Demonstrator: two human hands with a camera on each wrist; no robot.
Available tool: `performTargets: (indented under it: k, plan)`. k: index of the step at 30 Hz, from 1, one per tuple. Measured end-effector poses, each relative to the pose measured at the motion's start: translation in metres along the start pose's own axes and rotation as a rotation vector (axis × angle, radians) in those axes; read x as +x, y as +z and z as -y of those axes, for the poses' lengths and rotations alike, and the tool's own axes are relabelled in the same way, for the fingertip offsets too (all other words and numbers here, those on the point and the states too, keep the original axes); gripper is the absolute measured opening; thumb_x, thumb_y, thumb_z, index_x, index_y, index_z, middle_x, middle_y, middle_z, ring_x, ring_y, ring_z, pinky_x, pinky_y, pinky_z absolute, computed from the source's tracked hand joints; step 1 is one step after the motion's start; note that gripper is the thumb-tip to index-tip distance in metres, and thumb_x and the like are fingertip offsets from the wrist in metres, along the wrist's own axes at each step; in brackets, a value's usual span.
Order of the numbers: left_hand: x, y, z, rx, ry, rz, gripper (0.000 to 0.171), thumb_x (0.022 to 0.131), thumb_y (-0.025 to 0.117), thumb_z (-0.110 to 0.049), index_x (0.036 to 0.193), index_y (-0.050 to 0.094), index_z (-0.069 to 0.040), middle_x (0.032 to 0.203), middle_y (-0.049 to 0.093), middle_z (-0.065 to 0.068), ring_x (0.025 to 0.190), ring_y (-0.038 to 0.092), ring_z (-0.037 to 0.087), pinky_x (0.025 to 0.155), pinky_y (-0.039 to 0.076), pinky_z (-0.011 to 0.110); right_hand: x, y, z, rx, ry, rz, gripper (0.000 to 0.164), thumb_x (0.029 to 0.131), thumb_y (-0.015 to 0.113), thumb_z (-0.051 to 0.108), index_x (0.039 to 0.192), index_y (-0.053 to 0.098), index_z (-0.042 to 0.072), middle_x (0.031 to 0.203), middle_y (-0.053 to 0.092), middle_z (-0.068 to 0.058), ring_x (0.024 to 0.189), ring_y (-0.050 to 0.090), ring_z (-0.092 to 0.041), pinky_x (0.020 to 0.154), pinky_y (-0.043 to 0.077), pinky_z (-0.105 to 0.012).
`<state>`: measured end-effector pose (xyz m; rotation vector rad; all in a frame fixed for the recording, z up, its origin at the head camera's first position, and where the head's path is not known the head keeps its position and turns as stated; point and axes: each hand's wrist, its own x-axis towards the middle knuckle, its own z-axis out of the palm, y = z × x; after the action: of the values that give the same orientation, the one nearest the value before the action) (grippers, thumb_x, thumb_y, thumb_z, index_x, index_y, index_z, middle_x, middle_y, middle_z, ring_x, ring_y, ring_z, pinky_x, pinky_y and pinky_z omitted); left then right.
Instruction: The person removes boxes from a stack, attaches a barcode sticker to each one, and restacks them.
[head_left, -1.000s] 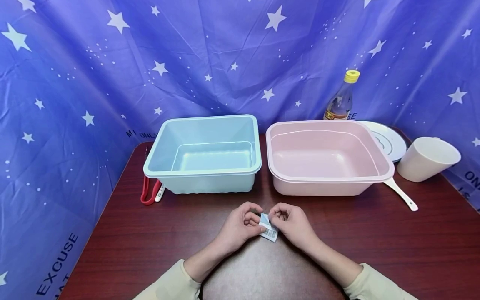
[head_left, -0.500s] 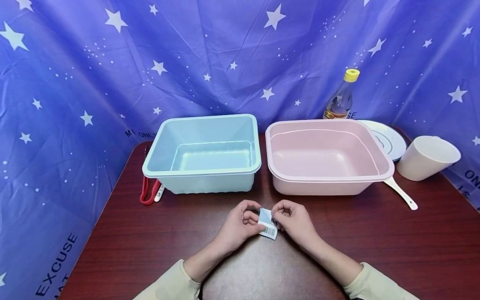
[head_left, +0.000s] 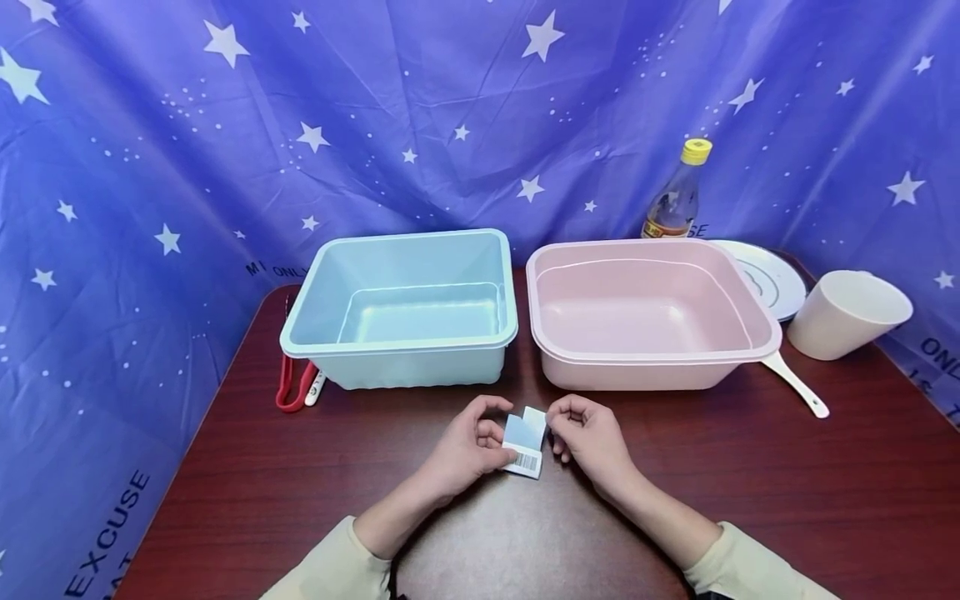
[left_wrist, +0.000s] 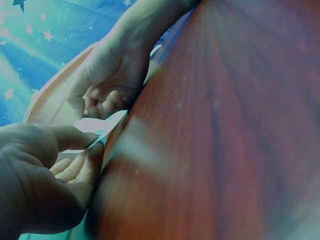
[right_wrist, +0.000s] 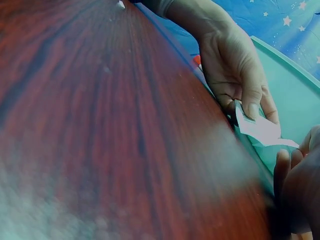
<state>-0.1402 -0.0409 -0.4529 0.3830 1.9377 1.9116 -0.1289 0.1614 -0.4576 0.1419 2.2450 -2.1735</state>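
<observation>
Low over the front middle of the table, my left hand [head_left: 467, 443] pinches a small white and pale blue piece of folded paper [head_left: 525, 442] between thumb and fingers. A barcode lies along its lower part, close to the thumb. My right hand [head_left: 592, 437] pinches a white flap at the paper's upper right with thumb and forefinger. In the right wrist view the paper [right_wrist: 260, 131] stretches as a thin white strip to the right fingertips. From the left wrist the paper [left_wrist: 102, 127] shows nearly edge-on, with the left thumb on top of it.
Behind the hands stand a light blue basin [head_left: 416, 367] and a pink basin [head_left: 637, 377]. Red-handled tongs [head_left: 288, 396] and a white handle [head_left: 316, 389] lie at left. A bottle [head_left: 675, 204], plate [head_left: 787, 287], white cup [head_left: 847, 321] and white spoon handle [head_left: 798, 387] are at right.
The flap has been drawn up and open by the right hand, so more of the pale blue face shows. My left hand and the paper have shifted slightly left.
</observation>
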Motion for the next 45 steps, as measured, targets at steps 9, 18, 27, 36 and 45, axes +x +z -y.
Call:
performTargets:
  k: [9, 18, 27, 36, 45]
  plan:
    - [-0.002, -0.007, -0.008, 0.064, -0.066, 0.064, 0.064, 0.077, 0.069, 0.019, 0.133, 0.044, 0.004, 0.076, 0.06, 0.004, 0.067, 0.059, 0.01, 0.058, 0.048, 0.021, 0.0, 0.001, 0.002, 0.008, 0.015, -0.014, 0.006, 0.089, 0.058, -0.007, 0.089, 0.064, -0.009, 0.059, 0.054, -0.008, 0.045, 0.05, -0.014, 0.042, 0.044, -0.024]
    - [-0.002, -0.008, -0.013, 0.115, -0.094, 0.091, 0.063, 0.075, 0.068, 0.019, 0.131, 0.044, 0.004, 0.074, 0.06, 0.004, 0.066, 0.058, 0.011, 0.059, 0.047, 0.021, 0.0, 0.001, 0.005, 0.032, 0.025, -0.029, 0.007, 0.09, 0.056, -0.008, 0.091, 0.063, -0.01, 0.058, 0.053, -0.009, 0.043, 0.048, -0.013, 0.04, 0.043, -0.024]
    - [-0.004, -0.009, -0.016, 0.186, -0.088, 0.111, 0.063, 0.074, 0.069, 0.018, 0.131, 0.045, 0.004, 0.075, 0.058, 0.004, 0.067, 0.057, 0.011, 0.06, 0.046, 0.021, 0.0, 0.001, 0.003, 0.058, 0.038, -0.038, 0.006, 0.091, 0.054, -0.009, 0.09, 0.06, -0.01, 0.058, 0.051, -0.008, 0.044, 0.047, -0.012, 0.04, 0.042, -0.023]
    - [-0.005, -0.011, -0.023, 0.464, 0.086, -0.107, 0.036, 0.084, 0.072, 0.001, 0.118, 0.061, -0.002, 0.095, 0.065, 0.006, 0.082, 0.062, 0.012, 0.074, 0.051, 0.027, -0.001, -0.001, 0.003, 0.115, -0.001, 0.014, 0.007, 0.092, 0.055, -0.006, 0.091, 0.058, -0.012, 0.06, 0.051, -0.007, 0.046, 0.048, -0.011, 0.042, 0.042, -0.022]
    - [-0.004, -0.01, -0.026, 0.322, 0.188, -0.042, 0.012, 0.097, 0.066, -0.004, 0.108, 0.069, -0.007, 0.093, 0.067, 0.008, 0.074, 0.062, 0.023, 0.056, 0.055, 0.033, -0.002, -0.008, -0.001, 0.39, -0.007, 0.44, 0.012, 0.1, 0.053, 0.004, 0.093, 0.061, 0.008, 0.071, 0.052, 0.001, 0.055, 0.051, -0.006, 0.049, 0.043, -0.018]
